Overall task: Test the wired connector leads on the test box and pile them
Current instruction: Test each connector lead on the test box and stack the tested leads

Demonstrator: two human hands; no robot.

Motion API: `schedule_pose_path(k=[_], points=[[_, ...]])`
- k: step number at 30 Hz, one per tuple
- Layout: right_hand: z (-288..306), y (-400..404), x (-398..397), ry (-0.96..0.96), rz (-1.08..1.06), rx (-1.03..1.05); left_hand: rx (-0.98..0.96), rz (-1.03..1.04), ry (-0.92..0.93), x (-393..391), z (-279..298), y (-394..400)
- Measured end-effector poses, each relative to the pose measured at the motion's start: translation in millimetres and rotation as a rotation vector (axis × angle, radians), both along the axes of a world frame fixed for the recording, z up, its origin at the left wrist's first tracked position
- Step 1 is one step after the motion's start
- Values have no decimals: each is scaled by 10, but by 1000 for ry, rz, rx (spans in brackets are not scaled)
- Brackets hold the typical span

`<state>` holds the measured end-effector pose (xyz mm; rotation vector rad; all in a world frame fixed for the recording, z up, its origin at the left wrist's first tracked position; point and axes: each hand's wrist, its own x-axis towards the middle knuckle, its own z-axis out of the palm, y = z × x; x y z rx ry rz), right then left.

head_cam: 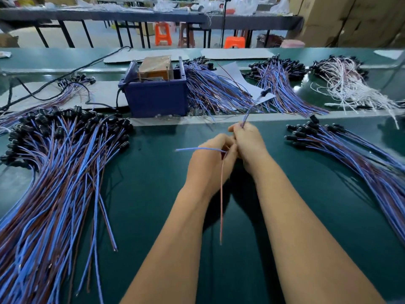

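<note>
Both bare forearms reach over the dark green table (285, 216); left hand (211, 160) and right hand (248, 144), grips closed, pinch one thin blue-and-brown wired lead (221, 194), light and floppy, its black connector (265, 92) raised toward the blue plastic test box (156, 96). Best held near the connector.

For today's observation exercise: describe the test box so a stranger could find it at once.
Start at the green table and look to its far edge, left of centre. The test box is a dark blue plastic bin holding a brown block, the only solid box among the loose wire piles.
</note>
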<state>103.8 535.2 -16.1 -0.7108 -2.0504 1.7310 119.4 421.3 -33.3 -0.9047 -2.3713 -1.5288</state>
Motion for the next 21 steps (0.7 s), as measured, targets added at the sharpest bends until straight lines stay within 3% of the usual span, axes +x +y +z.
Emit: schedule_pose_path(k=[2,5,8,16,18,21], points=[[77,345,177,-155,33,310,-95,-130,69,151,37,147],[187,792,482,-286,70,670,-205,-300,341,398,95,418],[310,1190,848,-396,-11,933,-233,-405,332,690,99,724],[386,1853,1463,-534,-245,993,-316,-542,187,1064,8,986],[318,1834,1448,-616,-311,1085,-309,-505,112,1050,6,968],[254,1576,1271,-498,-360,1159,-195,-356,-10,1012,25,943]])
